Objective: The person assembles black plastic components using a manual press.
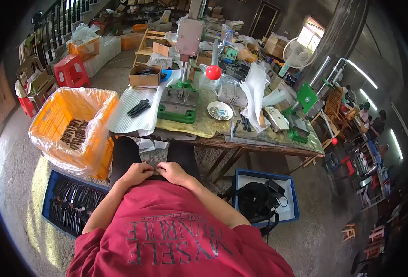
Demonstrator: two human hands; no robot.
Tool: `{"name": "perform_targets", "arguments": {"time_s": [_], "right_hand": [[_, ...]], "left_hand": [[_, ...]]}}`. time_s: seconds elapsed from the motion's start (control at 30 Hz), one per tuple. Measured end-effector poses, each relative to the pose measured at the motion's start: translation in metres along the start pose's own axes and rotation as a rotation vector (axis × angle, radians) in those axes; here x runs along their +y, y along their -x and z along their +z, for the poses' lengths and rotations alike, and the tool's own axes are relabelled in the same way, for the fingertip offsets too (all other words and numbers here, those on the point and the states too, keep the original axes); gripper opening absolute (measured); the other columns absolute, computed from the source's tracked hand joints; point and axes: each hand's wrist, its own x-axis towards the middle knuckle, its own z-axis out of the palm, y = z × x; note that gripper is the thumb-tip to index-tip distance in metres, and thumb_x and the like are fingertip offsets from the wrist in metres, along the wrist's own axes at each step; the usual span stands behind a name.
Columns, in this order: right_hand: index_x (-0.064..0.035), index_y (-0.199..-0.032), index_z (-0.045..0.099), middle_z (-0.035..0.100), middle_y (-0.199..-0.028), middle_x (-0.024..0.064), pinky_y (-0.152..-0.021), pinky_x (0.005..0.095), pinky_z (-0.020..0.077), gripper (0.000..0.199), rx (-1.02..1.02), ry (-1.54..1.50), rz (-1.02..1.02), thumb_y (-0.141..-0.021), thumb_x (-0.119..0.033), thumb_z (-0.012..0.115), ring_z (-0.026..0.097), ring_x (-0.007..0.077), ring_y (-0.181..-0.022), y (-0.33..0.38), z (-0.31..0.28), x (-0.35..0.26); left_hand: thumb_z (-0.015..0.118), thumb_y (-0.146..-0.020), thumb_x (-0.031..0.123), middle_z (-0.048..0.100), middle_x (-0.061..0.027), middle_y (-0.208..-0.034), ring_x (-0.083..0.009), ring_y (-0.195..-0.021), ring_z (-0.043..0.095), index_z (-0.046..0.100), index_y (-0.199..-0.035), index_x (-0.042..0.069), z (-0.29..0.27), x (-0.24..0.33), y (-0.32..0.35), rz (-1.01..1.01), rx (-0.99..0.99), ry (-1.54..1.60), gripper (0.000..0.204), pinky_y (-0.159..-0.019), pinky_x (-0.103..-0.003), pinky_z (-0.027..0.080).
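Both hands rest close together over my lap, at the hem of the dark red shirt. Bent fingers on my left hand (138, 174) point inward, their tips pressed together. My right hand (172, 172) faces it in a similar pinch, a small gap between the two. Whatever the fingertips hold, if anything, is too small or hidden. Ahead on the bench stands a green hand press (180, 108) with a red ball (213, 72) on its lever. Left of the press, a small pile of black slender parts (139, 108) lies on a white foam sheet (123, 121).
A white plate (210, 112) of small metal pieces sits right of the press. An orange crate (51, 111) lined with plastic stands at left, above a blue crate (47, 196) of black parts. Another blue crate (295, 203) with a black bag is at right, below the bench.
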Motion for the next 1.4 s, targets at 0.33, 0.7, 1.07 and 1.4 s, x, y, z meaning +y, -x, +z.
{"name": "perform_targets", "arguments": {"time_s": [0.33, 0.7, 1.07, 1.4], "right_hand": [[-0.0007, -0.089, 0.056, 0.058, -0.08, 0.0176, -0.062, 0.0353, 0.0436, 0.023, 0.03, 0.001, -0.032, -0.078, -0.02, 0.05, 0.056, 0.0317, -0.075, 0.0, 0.001, -0.001], [-0.0013, -0.088, 0.056, 0.058, -0.079, 0.0164, -0.061, 0.0327, 0.0434, 0.022, 0.027, 0.009, -0.026, -0.079, -0.02, 0.051, 0.057, 0.0289, -0.072, -0.001, 0.002, -0.004], [-0.0006, -0.084, 0.056, 0.056, -0.067, 0.0002, -0.058, 0.02, 0.0406, 0.021, -0.017, -0.366, 0.155, -0.081, -0.02, 0.049, 0.05, 0.0052, -0.062, -0.022, -0.01, 0.004], [-0.0004, -0.087, 0.055, 0.056, -0.072, 0.0007, -0.062, 0.0194, 0.0414, 0.022, 0.083, -0.575, 0.124, -0.082, -0.022, 0.051, 0.051, 0.0057, -0.066, -0.05, -0.044, 0.0]], "left_hand": [[0.057, -0.073, 0.018, 0.06, -0.0117, -0.077, -0.0207, -0.071, 0.059, 0.06, -0.087, 0.006, -0.003, 0.005, 0.002, -0.013, -0.013, -0.033, 0.019, -0.065, -0.029, 0.044], [0.056, -0.073, 0.021, 0.059, -0.0144, -0.076, -0.0281, -0.072, 0.058, 0.06, -0.086, 0.006, -0.006, 0.009, -0.001, 0.063, -0.043, -0.062, 0.02, -0.065, -0.034, 0.045], [0.057, -0.074, 0.012, 0.06, -0.0082, -0.072, -0.0129, -0.067, 0.056, 0.059, -0.087, 0.003, -0.088, 0.048, -0.031, 0.211, 0.111, 0.011, 0.017, -0.061, -0.027, 0.044], [0.057, -0.071, 0.017, 0.059, -0.0141, -0.078, -0.0263, -0.075, 0.057, 0.056, -0.092, 0.002, -0.141, 0.014, -0.109, -0.097, 0.326, -0.242, 0.026, -0.067, -0.033, 0.043]]}}
